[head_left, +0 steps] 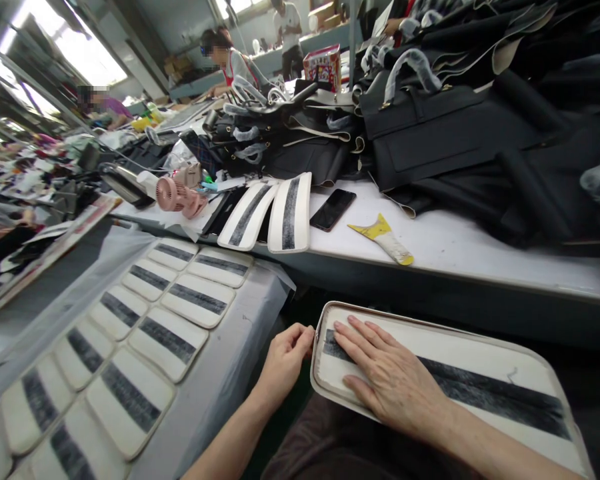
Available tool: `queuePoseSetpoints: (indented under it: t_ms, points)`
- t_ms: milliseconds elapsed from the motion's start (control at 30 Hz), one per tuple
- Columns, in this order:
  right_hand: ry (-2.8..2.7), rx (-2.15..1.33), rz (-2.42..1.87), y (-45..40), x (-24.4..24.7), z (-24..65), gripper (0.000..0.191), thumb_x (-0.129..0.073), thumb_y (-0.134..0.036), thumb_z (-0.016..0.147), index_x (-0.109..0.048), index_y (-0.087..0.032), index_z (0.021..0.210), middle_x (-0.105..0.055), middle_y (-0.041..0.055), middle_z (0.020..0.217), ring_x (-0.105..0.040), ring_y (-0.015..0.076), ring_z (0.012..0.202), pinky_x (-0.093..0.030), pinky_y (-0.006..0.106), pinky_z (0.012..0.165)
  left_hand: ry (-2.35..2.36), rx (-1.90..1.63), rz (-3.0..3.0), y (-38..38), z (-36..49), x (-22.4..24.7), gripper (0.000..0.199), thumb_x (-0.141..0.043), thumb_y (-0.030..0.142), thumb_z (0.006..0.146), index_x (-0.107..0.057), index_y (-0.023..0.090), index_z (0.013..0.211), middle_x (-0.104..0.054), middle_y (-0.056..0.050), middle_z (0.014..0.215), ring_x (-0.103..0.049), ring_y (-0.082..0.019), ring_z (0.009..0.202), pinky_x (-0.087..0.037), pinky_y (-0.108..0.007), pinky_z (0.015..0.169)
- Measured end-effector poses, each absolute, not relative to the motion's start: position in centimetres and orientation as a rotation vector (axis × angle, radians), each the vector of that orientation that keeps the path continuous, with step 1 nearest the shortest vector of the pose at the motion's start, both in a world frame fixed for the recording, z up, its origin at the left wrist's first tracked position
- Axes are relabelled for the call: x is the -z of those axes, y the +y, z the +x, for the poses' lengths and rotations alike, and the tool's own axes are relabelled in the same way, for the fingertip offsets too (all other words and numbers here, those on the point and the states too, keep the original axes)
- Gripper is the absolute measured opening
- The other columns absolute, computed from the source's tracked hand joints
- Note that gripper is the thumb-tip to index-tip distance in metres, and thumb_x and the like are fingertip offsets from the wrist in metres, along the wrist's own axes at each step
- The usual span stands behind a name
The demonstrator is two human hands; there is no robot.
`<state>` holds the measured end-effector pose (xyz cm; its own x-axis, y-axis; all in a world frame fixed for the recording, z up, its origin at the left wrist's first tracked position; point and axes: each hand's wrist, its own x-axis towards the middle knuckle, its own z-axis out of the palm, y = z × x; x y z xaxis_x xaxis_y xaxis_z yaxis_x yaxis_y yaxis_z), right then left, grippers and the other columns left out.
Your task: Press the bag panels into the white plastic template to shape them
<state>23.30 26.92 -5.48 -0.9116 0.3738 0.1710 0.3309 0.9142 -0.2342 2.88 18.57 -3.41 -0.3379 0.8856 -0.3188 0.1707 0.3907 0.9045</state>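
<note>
A long white rounded bag panel (500,360) with a black stripe and a raised pale rim lies across my lap. My right hand (380,367) rests flat on its left part, fingers stretched out and slightly apart. At the panel's left end, my left hand (291,350) pinches the rim between thumb and fingers. Whether a loose strip is in that pinch is too small to make out. Similar striped panels (200,297) lie in rows on the grey table to the left. Two more white panels (290,213) lean over the bench edge ahead.
On the white bench (450,247) are a phone (333,209), a yellow-ended scraper (383,239) and a pink fan (180,195). Black bags (430,127) are piled behind and to the right. A person (235,67) works farther back. A dark gap separates the side table from the bench.
</note>
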Motion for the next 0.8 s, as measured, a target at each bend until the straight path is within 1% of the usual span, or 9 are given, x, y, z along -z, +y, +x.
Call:
queuePoseSetpoints:
  t_ms: [67,133,267,567,800]
  points:
    - [-2.865,-0.315,-0.538,26.9,5.5,23.3,0.060,-0.047,-0.036,0.097,-0.030,-0.017,0.151,-0.026,0.0011,0.158,-0.018,0.0235,0.146,-0.024,0.043,0.117,1.615,-1.082,0.758,18.6,2.6,4.1,0.035,-0.059,0.048,0.089,-0.055,0.016,0.077,-0.055,0.001,0.071,-0.049,-0.011,0.067,-0.040,-0.023,0.065]
    - [-2.858,-0.338,-0.539,26.9,5.4,23.3,0.060,-0.047,-0.036,0.097,-0.031,-0.017,0.151,-0.026,0.0015,0.158,-0.020,0.0244,0.146,-0.025,0.043,0.117,1.477,-1.109,0.632,18.7,2.4,4.6,0.032,-0.065,0.046,0.086,-0.053,0.016,0.083,-0.056,0.001,0.077,-0.050,-0.011,0.070,-0.040,-0.023,0.068]
    - [-2.845,-0.389,-0.539,26.8,5.5,23.4,0.061,-0.049,-0.036,0.095,-0.031,-0.017,0.151,-0.025,0.0019,0.158,-0.020,0.0250,0.146,-0.024,0.043,0.117,1.326,-1.048,0.502,19.1,1.8,4.8,0.033,-0.071,0.042,0.083,-0.051,0.016,0.085,-0.055,0.001,0.080,-0.051,-0.010,0.073,-0.042,-0.024,0.071]
    - [-2.770,-0.469,-0.581,26.9,5.8,23.4,0.058,-0.044,-0.045,0.099,-0.033,-0.020,0.150,-0.025,-0.0008,0.158,-0.020,0.0216,0.146,-0.020,0.040,0.119,1.204,-0.829,0.477,21.0,-0.2,4.3,0.030,-0.073,0.036,0.084,-0.051,0.015,0.087,-0.054,0.000,0.082,-0.051,-0.010,0.073,-0.041,-0.024,0.070]
    - [-2.737,-0.496,-0.612,26.8,5.8,23.4,0.058,-0.044,-0.040,0.098,-0.033,-0.018,0.150,-0.026,0.0013,0.158,-0.019,0.0225,0.146,-0.018,0.041,0.121,1.202,-0.817,0.489,21.1,-0.2,4.4,0.029,-0.070,0.038,0.086,-0.052,0.015,0.088,-0.055,0.000,0.082,-0.051,-0.010,0.074,-0.042,-0.025,0.073]
